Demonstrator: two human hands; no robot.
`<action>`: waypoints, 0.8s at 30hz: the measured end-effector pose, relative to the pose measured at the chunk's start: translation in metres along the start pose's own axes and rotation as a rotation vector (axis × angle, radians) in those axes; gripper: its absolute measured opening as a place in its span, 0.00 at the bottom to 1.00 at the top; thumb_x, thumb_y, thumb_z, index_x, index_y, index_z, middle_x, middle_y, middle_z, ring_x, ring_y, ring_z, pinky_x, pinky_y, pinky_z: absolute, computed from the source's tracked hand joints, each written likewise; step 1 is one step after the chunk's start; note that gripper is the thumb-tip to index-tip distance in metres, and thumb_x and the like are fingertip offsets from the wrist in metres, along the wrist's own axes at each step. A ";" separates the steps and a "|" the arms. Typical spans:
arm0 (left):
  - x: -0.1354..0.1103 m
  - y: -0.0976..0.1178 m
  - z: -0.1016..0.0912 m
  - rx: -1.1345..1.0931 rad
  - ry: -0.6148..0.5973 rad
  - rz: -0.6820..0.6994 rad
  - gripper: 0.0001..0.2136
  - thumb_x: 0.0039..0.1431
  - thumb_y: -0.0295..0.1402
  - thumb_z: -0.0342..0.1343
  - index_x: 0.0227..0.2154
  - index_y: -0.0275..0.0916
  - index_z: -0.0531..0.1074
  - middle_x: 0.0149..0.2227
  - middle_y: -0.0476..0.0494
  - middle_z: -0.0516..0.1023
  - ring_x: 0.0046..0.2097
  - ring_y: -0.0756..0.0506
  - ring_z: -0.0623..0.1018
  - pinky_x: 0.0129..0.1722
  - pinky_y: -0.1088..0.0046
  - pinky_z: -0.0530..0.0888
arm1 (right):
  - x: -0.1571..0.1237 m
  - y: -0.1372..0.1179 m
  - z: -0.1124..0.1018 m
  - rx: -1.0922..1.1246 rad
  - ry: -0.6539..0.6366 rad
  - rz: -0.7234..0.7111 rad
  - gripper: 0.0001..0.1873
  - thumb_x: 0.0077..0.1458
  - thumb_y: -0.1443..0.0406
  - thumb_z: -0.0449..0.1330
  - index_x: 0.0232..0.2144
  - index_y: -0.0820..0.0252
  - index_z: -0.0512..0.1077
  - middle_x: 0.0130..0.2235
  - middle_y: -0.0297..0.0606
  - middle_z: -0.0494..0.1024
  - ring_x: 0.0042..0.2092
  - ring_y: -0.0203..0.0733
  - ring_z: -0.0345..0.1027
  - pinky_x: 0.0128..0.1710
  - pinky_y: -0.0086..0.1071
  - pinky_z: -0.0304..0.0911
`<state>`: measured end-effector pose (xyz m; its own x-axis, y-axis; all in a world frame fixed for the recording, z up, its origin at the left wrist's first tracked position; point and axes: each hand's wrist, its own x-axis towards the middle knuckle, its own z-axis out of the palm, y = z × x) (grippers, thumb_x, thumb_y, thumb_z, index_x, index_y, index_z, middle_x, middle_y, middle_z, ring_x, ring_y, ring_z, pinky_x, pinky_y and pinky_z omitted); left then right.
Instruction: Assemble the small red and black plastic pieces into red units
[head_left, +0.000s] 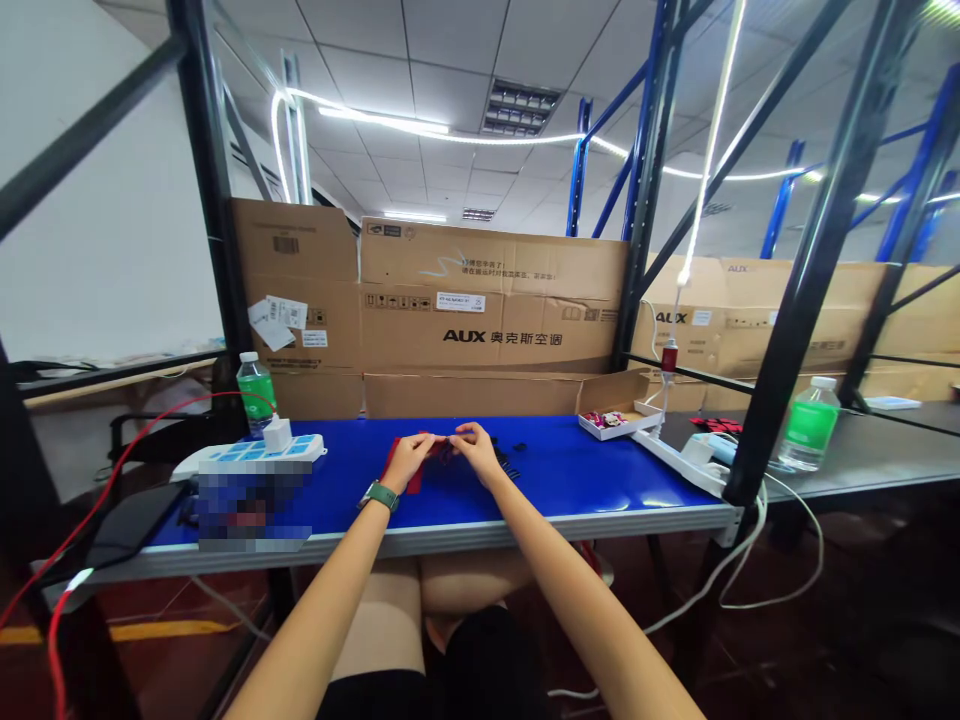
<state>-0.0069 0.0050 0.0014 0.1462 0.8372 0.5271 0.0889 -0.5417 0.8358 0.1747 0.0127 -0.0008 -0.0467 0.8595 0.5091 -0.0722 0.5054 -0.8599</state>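
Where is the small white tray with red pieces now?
In the head view, the tray sits at the right end of the blue tabletop, beside the white power strip.

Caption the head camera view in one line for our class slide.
Left hand and right hand pinch red material over a blue bench.

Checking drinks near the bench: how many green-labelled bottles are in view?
2. One green-labelled bottle stands behind the power strip on the blue workbench; another green-labelled bottle stands on the dark table to the right. More may be hidden.
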 end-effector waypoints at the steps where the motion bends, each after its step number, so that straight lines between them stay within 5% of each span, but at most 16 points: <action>1: 0.000 0.000 0.000 0.030 -0.001 0.017 0.20 0.58 0.48 0.57 0.39 0.36 0.82 0.42 0.37 0.84 0.45 0.38 0.82 0.45 0.61 0.78 | 0.000 0.000 0.000 0.001 0.007 -0.006 0.21 0.46 0.53 0.67 0.37 0.56 0.67 0.27 0.32 0.78 0.27 0.40 0.74 0.32 0.34 0.72; 5: -0.002 0.003 -0.001 0.141 -0.012 0.118 0.14 0.52 0.42 0.64 0.37 0.38 0.82 0.38 0.39 0.84 0.41 0.39 0.82 0.46 0.62 0.77 | 0.000 0.000 -0.001 -0.056 -0.011 -0.045 0.18 0.49 0.52 0.66 0.36 0.57 0.70 0.25 0.32 0.77 0.27 0.41 0.74 0.32 0.34 0.71; 9: -0.005 0.010 0.000 0.290 0.105 0.141 0.08 0.52 0.38 0.64 0.31 0.40 0.82 0.33 0.42 0.84 0.36 0.40 0.82 0.39 0.65 0.77 | -0.002 -0.001 0.001 -0.102 -0.086 -0.061 0.17 0.50 0.51 0.65 0.34 0.58 0.73 0.27 0.33 0.78 0.28 0.40 0.75 0.33 0.33 0.72; 14: -0.008 0.016 0.001 0.479 0.106 0.210 0.06 0.56 0.33 0.57 0.29 0.40 0.79 0.32 0.45 0.83 0.34 0.44 0.80 0.37 0.70 0.74 | -0.007 -0.006 0.007 0.064 -0.152 0.065 0.23 0.44 0.50 0.70 0.36 0.59 0.71 0.28 0.32 0.78 0.29 0.39 0.75 0.34 0.34 0.72; 24: -0.004 0.008 0.001 0.384 0.104 0.203 0.05 0.63 0.34 0.49 0.36 0.42 0.68 0.35 0.47 0.78 0.35 0.46 0.79 0.37 0.71 0.74 | -0.005 -0.011 0.005 0.158 -0.057 0.135 0.23 0.43 0.55 0.69 0.39 0.59 0.70 0.25 0.31 0.76 0.25 0.37 0.70 0.28 0.30 0.65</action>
<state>-0.0056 -0.0026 0.0063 0.1009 0.7033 0.7037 0.4312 -0.6683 0.6061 0.1705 0.0026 0.0063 -0.1222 0.9106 0.3947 -0.2161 0.3637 -0.9061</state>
